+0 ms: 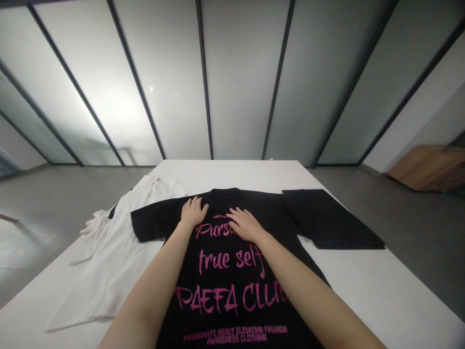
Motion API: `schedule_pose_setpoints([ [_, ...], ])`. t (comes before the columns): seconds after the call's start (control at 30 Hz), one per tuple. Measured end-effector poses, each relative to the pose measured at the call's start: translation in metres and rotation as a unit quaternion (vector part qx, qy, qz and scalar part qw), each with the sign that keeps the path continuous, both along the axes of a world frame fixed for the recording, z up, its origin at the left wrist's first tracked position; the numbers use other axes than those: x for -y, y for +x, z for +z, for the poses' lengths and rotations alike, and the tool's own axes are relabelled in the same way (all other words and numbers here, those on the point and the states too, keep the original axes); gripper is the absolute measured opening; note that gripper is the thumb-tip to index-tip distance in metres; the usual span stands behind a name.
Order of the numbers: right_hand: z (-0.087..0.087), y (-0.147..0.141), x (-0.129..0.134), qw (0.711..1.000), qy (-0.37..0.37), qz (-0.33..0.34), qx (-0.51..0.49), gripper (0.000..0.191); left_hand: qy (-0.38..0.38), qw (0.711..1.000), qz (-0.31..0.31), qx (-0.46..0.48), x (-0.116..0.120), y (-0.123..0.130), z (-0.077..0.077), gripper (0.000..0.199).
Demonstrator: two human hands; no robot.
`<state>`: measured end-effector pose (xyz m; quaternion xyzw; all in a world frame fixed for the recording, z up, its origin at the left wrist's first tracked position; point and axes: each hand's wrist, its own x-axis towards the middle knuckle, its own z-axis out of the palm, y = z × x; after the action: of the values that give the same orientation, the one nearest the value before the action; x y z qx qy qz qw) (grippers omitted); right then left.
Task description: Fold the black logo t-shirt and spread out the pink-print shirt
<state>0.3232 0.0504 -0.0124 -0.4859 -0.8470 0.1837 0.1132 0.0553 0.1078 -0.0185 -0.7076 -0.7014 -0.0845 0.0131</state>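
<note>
A black T-shirt (pixel 218 271) with pink lettering lies spread flat, its collar at the far side and its sleeves out to both sides. My left hand (pixel 194 212) rests on the shirt near the left shoulder, fingers spread and holding nothing. Over the upper lettering, right of the middle, my right hand (pixel 245 224) lies flat with its fingers apart, also holding nothing. The lower hem is out of view. A folded black cloth (pixel 334 220) is at the right, against or over the shirt's right sleeve; which one is unclear.
Crumpled white garments (pixel 109 271) lie on the left of the white table (pixel 232 169), partly under the black left sleeve. Frosted glass panels (pixel 240 77) stand beyond the table. A wooden piece of furniture (pixel 425 167) is on the floor at the far right.
</note>
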Motion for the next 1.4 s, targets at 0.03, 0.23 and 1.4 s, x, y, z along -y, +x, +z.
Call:
schedule_pose_setpoints([
  [0.03, -0.001, -0.001, -0.001, 1.0, 0.004, -0.009, -0.004, 0.056, -0.004, 1.0, 0.01, -0.005, -0.005, 0.0, 0.001, 0.071],
  [0.23, -0.004, -0.003, -0.004, 0.979, 0.044, -0.199, 0.015, 0.054, -0.039, 0.997, 0.07, 0.003, -0.022, 0.014, 0.007, 0.073],
  [1.4, 0.012, -0.045, 0.041, 0.997, 0.07, -0.04, 0.013, 0.049, 0.047, 0.999, 0.014, 0.012, 0.059, 0.021, 0.022, 0.038],
])
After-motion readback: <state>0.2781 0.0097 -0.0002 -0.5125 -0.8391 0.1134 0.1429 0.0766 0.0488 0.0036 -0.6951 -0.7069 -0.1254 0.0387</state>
